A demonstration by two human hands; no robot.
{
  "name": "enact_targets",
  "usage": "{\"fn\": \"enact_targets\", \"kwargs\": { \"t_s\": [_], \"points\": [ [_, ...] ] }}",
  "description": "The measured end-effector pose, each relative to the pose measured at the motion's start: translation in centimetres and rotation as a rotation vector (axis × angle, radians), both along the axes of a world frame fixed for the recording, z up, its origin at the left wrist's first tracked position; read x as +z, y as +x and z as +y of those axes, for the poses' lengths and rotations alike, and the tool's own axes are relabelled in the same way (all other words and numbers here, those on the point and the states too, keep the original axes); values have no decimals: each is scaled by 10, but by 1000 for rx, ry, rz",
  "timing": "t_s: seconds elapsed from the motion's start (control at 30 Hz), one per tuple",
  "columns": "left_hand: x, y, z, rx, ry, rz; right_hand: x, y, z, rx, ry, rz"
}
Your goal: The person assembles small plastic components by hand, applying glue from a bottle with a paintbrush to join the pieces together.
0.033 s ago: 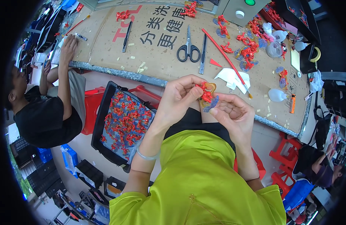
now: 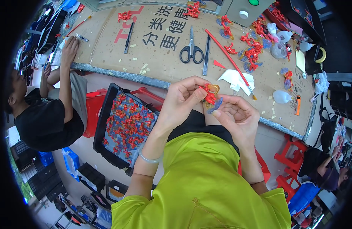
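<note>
Pinching a small red ornament [image 2: 209,94] between thumb and fingertips, the left hand [image 2: 182,100] is curled nearly closed on it above the person's lap, just short of the table's near edge. The right hand [image 2: 237,116] is half open, palm up and fingers bent, its fingertips touching a blue-tinted clear piece [image 2: 214,105] that hangs beneath the red ornament.

Ahead lies a cardboard-covered worktable [image 2: 164,65], and on it black-handled scissors [image 2: 191,47], a long red rod [image 2: 229,59], a folded white paper [image 2: 235,78], loose clusters of red ornaments [image 2: 252,51] and small clear squeeze bottles [image 2: 281,96]. To the person's left, a black crate [image 2: 111,99] on a red stool holds a heap of red and blue-tinted pieces [image 2: 128,124]. Farther left a co-worker in a black shirt [image 2: 46,122] sits with one hand [image 2: 70,47] flat on the table. Red stools [image 2: 294,164] and another seated person [image 2: 324,173] are at the right, dark storage bins [image 2: 92,175] on the floor at lower left.

Against the earlier frame nothing has visibly changed: both hands hold the same grip, and the co-worker's hand lies in the same place.
</note>
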State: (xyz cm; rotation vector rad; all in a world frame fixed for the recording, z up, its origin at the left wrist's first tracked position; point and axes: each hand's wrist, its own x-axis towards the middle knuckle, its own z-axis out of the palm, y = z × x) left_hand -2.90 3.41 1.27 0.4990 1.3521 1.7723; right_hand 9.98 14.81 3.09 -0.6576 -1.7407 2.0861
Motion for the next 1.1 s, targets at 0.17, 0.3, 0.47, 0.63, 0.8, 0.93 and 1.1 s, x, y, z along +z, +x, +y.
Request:
{"fn": "enact_targets", "kwargs": {
  "t_s": [0.17,0.3,0.47,0.63,0.8,0.93,1.1],
  "points": [
    [-14,2,2,-9,95,-24,-7,-4,-1,-90,410,28],
    [-20,5,9,1,213,-32,-14,-6,-3,-121,499,63],
    [-16,7,7,-39,199,-104,-15,-6,1,-146,720,138],
    [-18,7,2,-81,190,-179,-21,-4,2,-113,829,227],
    [-16,10,4,-72,228,-253,-23,0,-1,-112,906,204],
    [-17,12,5,-66,279,-300,-18,1,-1,-90,939,179],
    [-13,19,4,-17,342,-332,-10,4,9,-139,755,103]
  ]
}}
